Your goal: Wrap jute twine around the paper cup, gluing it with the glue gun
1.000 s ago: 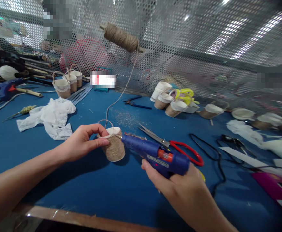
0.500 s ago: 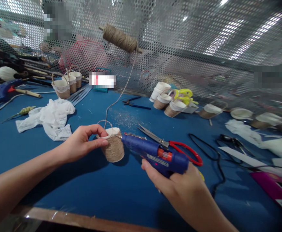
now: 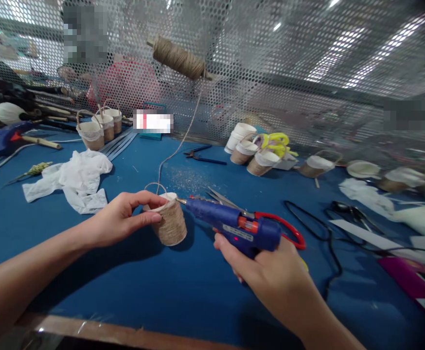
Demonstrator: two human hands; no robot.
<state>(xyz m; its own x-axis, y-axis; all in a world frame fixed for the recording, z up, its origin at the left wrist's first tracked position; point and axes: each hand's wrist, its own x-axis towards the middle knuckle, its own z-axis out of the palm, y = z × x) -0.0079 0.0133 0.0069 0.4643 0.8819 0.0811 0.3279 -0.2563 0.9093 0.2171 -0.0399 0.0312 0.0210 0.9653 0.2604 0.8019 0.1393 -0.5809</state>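
Moved since the earlier frame: the blue plastic glue gun (image 3: 216, 214), its metal nozzle now higher, from the cup's wall just under the rim up to rim height; left fingertips slightly shifted.

Left hand (image 3: 130, 211): thumb and fingers closed on the rim of a small round cup wrapped in brown twine, white inside (image 3: 172, 224). Cup tilted, at the near middle of the blue work table (image 3: 183, 301); whether its base rests there cannot be told.

Right hand (image 3: 267, 272): wrapped round the glue gun's grip, nozzle pointing left at the cup's rim; contact uncertain.

Adjoining: thin twine loop (image 3: 155, 184) standing over the cup; thin brown twine strand (image 3: 183, 141) running from behind it up to the brown twine spool (image 3: 179, 58).

Beyond: red-handled metal scissors (image 3: 267, 216), partly behind the gun; crumpled white lacy cloth (image 3: 77, 175); blue-handled pliers (image 3: 193, 154).

Hazards, as judged: burnt left fingertips, should the nozzle slip along the rim; a tipped or twisted cup, from a push against its one-sided hold; stray glue on the wrapping, from excess squeezed out; a displaced loop, from a tug on the strand.
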